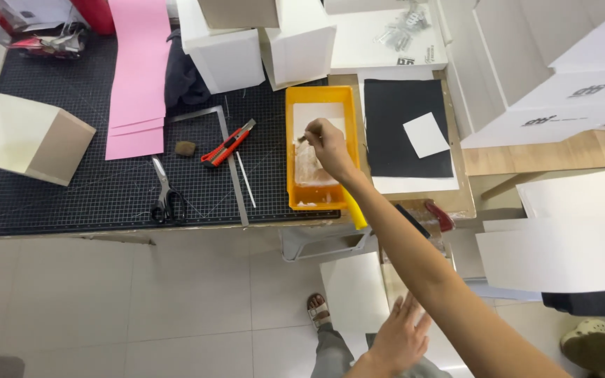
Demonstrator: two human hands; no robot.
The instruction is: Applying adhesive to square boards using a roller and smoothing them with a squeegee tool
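My right hand [329,148] reaches over an orange tray [291,140] on the table and is shut on the handle of a small brush [303,138], whose tip sits inside the tray. The tray holds whitish glue and a white sheet at its far end. A yellow handle [355,211] sticks out past the tray's near edge, under my forearm. My left hand [398,337] hangs low near my body, fingers spread, holding nothing, above a white sheet [356,290] by the floor.
On the black cutting mat [71,189] lie scissors [164,194], a red utility knife [228,143], a metal square ruler [234,168], pink paper [138,70] and a beige box [26,138]. White boxes [299,42] stand behind. Black paper with a white square [425,134] lies right.
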